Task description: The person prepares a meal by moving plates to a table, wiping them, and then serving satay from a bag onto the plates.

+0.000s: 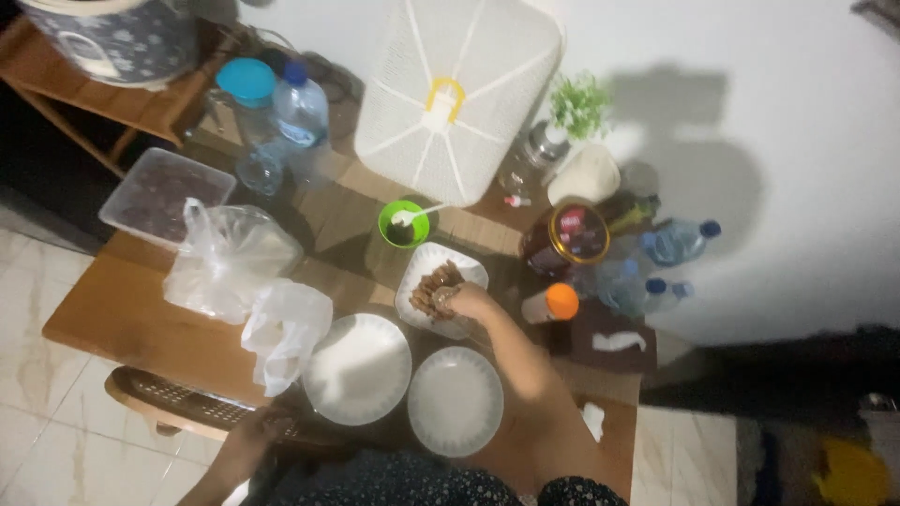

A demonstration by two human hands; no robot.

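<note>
Reaching forward over the bench [122, 314], the right hand [466, 302] is closed around a small piece of brown food [439, 281], which lies on a white dish [469, 269] near the middle of the bench. The fingers are curled on the piece at the near edge of the heap. The left hand [251, 439] is held low at the near edge of the bench, beside a woven tray [173, 398]; whether it is open or grips anything cannot be told in the dim light.

Two empty white plates [361, 368] are set side by side just in front of the dish. A green cup [403, 225] with a white spoon is placed just behind it. Crumpled plastic bags [230, 262] are seen to the left of the plates, with a clear lidded box [164, 192] behind them. A white food cover [455, 94] is leaned against the wall, with water bottles [300, 117] to its left. A round tin [577, 234] and an orange-capped bottle [553, 305] are found to the right of the dish.
</note>
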